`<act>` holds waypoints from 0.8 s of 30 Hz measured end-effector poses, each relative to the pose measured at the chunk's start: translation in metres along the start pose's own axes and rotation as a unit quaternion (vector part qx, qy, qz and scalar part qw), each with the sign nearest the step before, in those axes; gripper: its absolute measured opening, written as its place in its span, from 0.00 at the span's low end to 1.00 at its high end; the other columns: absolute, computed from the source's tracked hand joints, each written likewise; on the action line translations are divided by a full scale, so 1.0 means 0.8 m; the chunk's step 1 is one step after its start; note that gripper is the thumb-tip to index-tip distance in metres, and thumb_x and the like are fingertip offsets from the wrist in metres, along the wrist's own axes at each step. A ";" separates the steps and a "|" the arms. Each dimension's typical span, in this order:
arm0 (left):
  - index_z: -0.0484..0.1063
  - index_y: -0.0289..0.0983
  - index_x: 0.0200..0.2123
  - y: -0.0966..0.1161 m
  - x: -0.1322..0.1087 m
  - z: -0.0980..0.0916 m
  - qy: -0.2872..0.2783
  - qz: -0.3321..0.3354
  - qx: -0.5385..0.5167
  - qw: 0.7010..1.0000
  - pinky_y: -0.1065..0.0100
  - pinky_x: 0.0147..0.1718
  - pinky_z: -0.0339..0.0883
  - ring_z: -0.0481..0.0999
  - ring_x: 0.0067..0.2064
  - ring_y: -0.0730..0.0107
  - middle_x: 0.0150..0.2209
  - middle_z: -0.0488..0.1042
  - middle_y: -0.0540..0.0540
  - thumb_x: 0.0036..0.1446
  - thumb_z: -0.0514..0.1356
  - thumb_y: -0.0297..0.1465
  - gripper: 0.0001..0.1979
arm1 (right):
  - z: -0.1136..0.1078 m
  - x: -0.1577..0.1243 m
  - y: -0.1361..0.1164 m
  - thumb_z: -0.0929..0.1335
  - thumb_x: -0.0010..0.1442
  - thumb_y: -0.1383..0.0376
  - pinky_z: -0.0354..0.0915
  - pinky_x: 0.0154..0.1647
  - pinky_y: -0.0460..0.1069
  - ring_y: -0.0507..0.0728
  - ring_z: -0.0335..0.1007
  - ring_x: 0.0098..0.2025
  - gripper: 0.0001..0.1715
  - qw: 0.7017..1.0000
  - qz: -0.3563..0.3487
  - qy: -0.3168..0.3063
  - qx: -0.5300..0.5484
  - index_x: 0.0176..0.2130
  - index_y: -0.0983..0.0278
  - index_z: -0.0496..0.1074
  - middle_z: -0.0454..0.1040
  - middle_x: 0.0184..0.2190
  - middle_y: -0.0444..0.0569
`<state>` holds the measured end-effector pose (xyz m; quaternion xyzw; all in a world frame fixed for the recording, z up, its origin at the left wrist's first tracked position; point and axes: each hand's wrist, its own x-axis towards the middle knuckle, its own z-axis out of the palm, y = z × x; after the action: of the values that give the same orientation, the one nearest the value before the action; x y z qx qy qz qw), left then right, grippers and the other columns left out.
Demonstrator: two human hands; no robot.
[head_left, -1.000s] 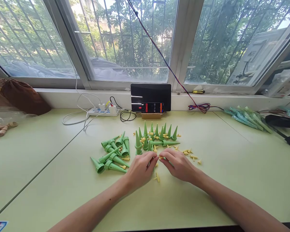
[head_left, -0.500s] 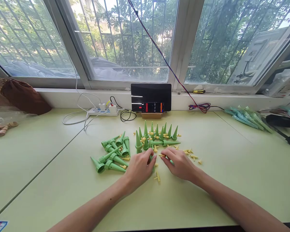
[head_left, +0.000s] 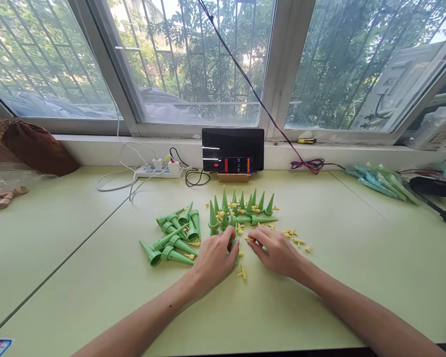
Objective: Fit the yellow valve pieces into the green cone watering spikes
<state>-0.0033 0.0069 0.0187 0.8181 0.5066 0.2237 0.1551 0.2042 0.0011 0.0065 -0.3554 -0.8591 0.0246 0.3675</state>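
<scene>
My left hand (head_left: 216,253) is closed around a green plastic cone-shaped spike (head_left: 237,259), mostly hidden behind the fingers. Between the thumb and fingertips of my right hand (head_left: 277,249) is a small yellow T-shaped valve (head_left: 250,239). A bit of green shows behind that hand's fingers; I cannot make out what it is. Several green spikes (head_left: 213,216) stand point up beyond my hands, with yellow valves among them. To the left lies a pile of loose green spikes (head_left: 178,243). One loose yellow valve (head_left: 243,272) rests on the table in front of my hands.
More yellow valves (head_left: 298,242) are scattered to the right. Behind the spikes a phone (head_left: 238,165) leans on a dark tablet (head_left: 232,141). A power strip (head_left: 159,171) with cables sits at the back left, and bags of blue and green pieces (head_left: 382,182) at the back right.
My left fingers have shifted slightly around the green spike. My right hand stays nearly still with the yellow valve.
</scene>
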 end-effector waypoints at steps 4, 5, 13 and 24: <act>0.59 0.41 0.33 0.001 -0.001 0.001 0.014 0.012 -0.007 1.000 0.68 0.26 0.52 0.67 0.24 0.68 0.24 0.69 0.54 0.67 0.52 0.34 0.08 | 0.000 -0.002 0.000 0.61 0.73 0.66 0.60 0.31 0.47 0.54 0.66 0.30 0.08 1.000 0.006 -0.008 0.005 0.42 0.63 0.69 0.72 0.32 0.48; 0.59 0.41 0.33 0.001 -0.002 0.002 0.017 0.014 -0.008 1.000 0.68 0.26 0.52 0.67 0.24 0.68 0.24 0.69 0.54 0.68 0.52 0.34 0.08 | 0.000 -0.002 0.000 0.61 0.73 0.66 0.61 0.31 0.47 0.55 0.66 0.30 0.08 1.000 0.008 -0.009 0.006 0.42 0.63 0.69 0.72 0.32 0.48; 0.59 0.41 0.33 0.000 -0.003 0.004 0.056 0.042 -0.038 0.997 0.69 0.27 0.55 0.67 0.24 0.70 0.25 0.68 0.54 0.68 0.52 0.33 0.09 | 0.000 0.000 0.000 0.60 0.74 0.65 0.60 0.30 0.48 0.54 0.65 0.29 0.11 1.000 0.011 -0.010 0.005 0.41 0.63 0.69 0.73 0.32 0.49; 0.60 0.42 0.40 -0.002 -0.004 0.008 0.105 0.038 -0.082 0.990 0.70 0.27 0.57 0.65 0.22 0.74 0.28 0.68 0.55 0.69 0.52 0.35 0.05 | 0.001 -0.001 0.001 0.60 0.73 0.66 0.57 0.30 0.48 0.54 0.63 0.29 0.11 1.000 0.008 -0.023 -0.008 0.40 0.63 0.69 0.72 0.31 0.48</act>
<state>-0.0025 0.0048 0.0117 0.7931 0.4684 0.3554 0.1590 0.2046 0.0012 0.0056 -0.3645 -0.8645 0.0285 0.3449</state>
